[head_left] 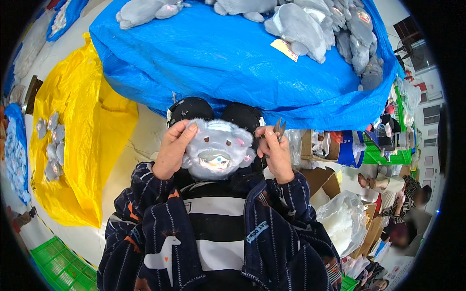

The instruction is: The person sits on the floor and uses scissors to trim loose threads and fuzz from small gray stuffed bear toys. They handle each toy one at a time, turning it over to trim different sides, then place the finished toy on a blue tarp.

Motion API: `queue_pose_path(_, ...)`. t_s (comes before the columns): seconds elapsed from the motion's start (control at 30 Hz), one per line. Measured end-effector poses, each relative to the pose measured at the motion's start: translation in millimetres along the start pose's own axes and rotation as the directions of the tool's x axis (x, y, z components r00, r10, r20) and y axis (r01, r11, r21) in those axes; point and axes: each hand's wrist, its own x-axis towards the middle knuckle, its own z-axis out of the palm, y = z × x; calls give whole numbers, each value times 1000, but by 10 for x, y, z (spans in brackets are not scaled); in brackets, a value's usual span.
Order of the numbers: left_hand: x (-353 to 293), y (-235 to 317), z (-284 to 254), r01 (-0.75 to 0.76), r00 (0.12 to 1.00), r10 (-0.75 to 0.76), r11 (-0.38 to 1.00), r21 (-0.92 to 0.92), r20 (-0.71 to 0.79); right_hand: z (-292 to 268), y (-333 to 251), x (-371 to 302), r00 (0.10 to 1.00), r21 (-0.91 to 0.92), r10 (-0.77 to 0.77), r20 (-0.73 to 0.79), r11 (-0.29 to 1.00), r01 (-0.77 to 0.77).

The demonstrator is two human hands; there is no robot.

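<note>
I see a blue sheet [194,58] bearing gray toys [301,30] at the far side, a yellow sack [80,155] at left, and, nearer, a gray plush head [221,147] between a person's left hand [172,146], its grip pinching the edge, and right hand [276,155], its grip around small scissors [280,128].

The plush toy [221,148] has a sheet [194,53] beyond it, a sack [80,128] to its left, cartons [331,186] to its right.
</note>
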Motion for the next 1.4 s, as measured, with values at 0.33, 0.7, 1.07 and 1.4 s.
queue_pose_path(0.33, -30, -101, -136, -130, 990, 140, 913, 388, 3, 17, 233, -66, 1000, -367, -18, 0, 930, 17)
queue_pose_path(0.7, -196, -285, -384, 86, 994, -104, 942, 324, 38, 125, 90, -4, 906, -764, -423, 18, 579, 286)
queue_pose_path(1.07, -195, -448, -311, -118, 993, 112, 917, 382, 40, 893, 81, 19, 772, -800, -411, 484, 149, 581)
queue_pose_path(1.4, -189, -403, -311, 58, 998, -64, 982, 182, 27, 778, 124, 45, 937, -566, -277, 215, 746, 350)
